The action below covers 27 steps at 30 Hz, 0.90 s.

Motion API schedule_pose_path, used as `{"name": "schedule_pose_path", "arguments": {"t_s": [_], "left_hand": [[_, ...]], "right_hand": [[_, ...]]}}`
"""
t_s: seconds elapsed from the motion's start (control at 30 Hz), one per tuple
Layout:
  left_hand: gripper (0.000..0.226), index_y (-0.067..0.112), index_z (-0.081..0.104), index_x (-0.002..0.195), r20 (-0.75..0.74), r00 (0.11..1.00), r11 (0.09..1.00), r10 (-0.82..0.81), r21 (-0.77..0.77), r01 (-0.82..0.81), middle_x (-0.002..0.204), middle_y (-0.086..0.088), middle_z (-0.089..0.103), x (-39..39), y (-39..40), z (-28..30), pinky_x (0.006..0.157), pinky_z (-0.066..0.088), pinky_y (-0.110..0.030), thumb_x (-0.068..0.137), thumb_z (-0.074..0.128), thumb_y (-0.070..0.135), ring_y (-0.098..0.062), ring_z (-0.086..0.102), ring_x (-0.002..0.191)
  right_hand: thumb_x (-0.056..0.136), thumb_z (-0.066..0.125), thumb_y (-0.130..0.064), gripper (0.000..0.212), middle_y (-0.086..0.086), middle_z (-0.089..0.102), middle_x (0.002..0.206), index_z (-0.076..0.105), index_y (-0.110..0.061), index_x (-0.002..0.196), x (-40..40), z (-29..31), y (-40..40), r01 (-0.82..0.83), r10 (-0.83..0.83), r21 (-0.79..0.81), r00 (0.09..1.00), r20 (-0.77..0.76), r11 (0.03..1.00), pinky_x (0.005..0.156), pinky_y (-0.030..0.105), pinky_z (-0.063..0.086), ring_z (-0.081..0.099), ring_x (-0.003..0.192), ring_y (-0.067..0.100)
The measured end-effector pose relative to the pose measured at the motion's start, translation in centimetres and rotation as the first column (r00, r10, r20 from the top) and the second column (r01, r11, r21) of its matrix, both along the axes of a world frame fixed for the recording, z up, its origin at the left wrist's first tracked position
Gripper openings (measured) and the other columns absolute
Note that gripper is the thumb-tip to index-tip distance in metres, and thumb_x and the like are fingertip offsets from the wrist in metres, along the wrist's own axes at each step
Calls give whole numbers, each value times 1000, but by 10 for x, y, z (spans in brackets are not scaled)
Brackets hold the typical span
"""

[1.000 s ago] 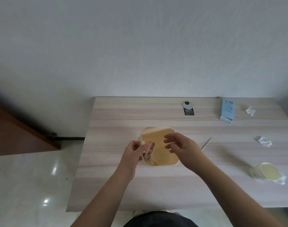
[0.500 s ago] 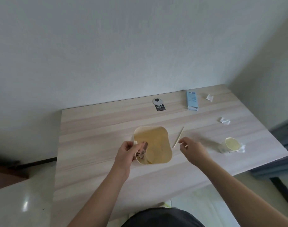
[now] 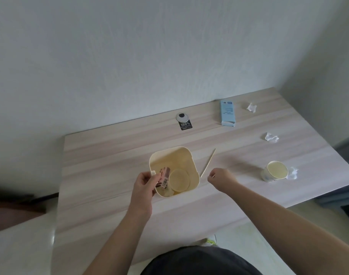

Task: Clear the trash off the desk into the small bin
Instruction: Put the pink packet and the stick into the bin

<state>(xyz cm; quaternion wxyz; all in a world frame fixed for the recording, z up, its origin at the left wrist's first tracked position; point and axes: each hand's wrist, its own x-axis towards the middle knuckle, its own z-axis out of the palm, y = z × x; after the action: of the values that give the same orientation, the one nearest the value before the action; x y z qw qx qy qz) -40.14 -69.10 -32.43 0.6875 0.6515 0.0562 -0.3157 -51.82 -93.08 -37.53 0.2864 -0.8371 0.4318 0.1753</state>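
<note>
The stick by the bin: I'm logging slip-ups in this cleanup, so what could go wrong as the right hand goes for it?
1. The stick is thin and lies flat on the desk; the right hand may fumble the pinch or flick it away.
2. It lies close beside the bin, which only the left hand steadies at the rim, so a knock could shift or tip it.
3. It looks longer than the bin's opening and may end up sticking out.

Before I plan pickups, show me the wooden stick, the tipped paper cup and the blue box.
wooden stick (image 3: 208, 162), head view, mid-shaft
paper cup (image 3: 277, 170), head view, inner wall
blue box (image 3: 227, 114), head view, top face
</note>
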Motion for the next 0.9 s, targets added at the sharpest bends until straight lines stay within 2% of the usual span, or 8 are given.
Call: {"name": "schedule_pose_path", "arguments": {"t_s": [0.17, 0.27, 0.33, 0.43, 0.53, 0.67, 0.77, 0.9], "left_hand": [[9, 6, 58, 96, 7, 998, 997, 67, 45, -67, 90, -15, 57, -13, -20, -3, 70, 40, -38, 90, 63, 11, -27, 48, 84], [22, 8, 58, 94, 14, 994, 992, 106, 73, -106, 90, -14, 56, -22, -33, 0, 71, 37, -39, 79, 69, 21, -26, 47, 83], [30, 9, 58, 94, 16, 992, 988, 122, 95, -123, 91, -14, 56, -26, -38, 3, 72, 35, -41, 72, 68, 26, -26, 48, 82], [26, 9, 58, 94, 32, 987, 981, 156, 113, -159, 90, -13, 57, -31, -39, 1, 70, 33, -39, 75, 69, 23, -26, 46, 82], [20, 11, 58, 91, 20, 976, 970, 215, 112, -216, 92, -14, 57, -33, -41, 4, 74, 34, -41, 77, 70, 19, -27, 48, 86], [15, 11, 57, 92, -3, 965, 958, 263, 121, -261, 94, -15, 58, -36, -54, 3, 76, 36, -42, 82, 69, 13, -27, 51, 86], [5, 11, 58, 93, 1, 966, 958, 257, 135, -255, 91, -13, 61, -38, -63, 2, 75, 39, -41, 90, 62, 9, -26, 54, 84], [4, 11, 58, 94, 10, 971, 960, 238, 153, -236, 89, -11, 62, -44, -77, 1, 78, 38, -42, 91, 62, 10, -26, 55, 85]], "right_hand": [[91, 51, -40, 50, 15, 61, 116, 42, -8, 129, 18, -23, -20, 83, -84, 22, 995, 52, 996, 75, 34, 42, 58, 107, 34], [93, 46, -40, 53, 16, 44, 125, 40, -6, 134, 32, -31, -25, 22, -22, -19, 1000, -12, 1000, 86, 43, 46, 49, 116, 34], [90, 52, -45, 59, 15, 46, 123, 38, -4, 130, 37, -38, -28, 46, -47, -8, 999, -17, 999, 85, 44, 47, 53, 115, 34], [92, 48, -33, 48, 15, 51, 124, 35, -3, 127, 41, -46, -32, 74, -74, -3, 997, -17, 997, 85, 43, 49, 58, 113, 35], [96, 36, -20, 36, 15, 55, 125, 42, -4, 128, 41, -52, -39, -21, 20, -36, 999, -42, 999, 88, 42, 50, 59, 113, 34], [93, 36, -12, 29, 11, 65, 116, 52, -9, 117, 26, -60, -56, -166, 161, -79, 985, -63, 983, 82, 36, 48, 63, 107, 32], [88, 41, -10, 28, 9, 65, 112, 50, -11, 114, 14, -55, -68, -235, 227, -84, 969, -95, 968, 75, 34, 45, 63, 103, 32], [83, 46, -19, 11, 9, 65, 91, 45, -16, 94, 0, -38, -81, -176, 180, -72, 982, 49, 982, 66, 31, 40, 63, 85, 32]]}}
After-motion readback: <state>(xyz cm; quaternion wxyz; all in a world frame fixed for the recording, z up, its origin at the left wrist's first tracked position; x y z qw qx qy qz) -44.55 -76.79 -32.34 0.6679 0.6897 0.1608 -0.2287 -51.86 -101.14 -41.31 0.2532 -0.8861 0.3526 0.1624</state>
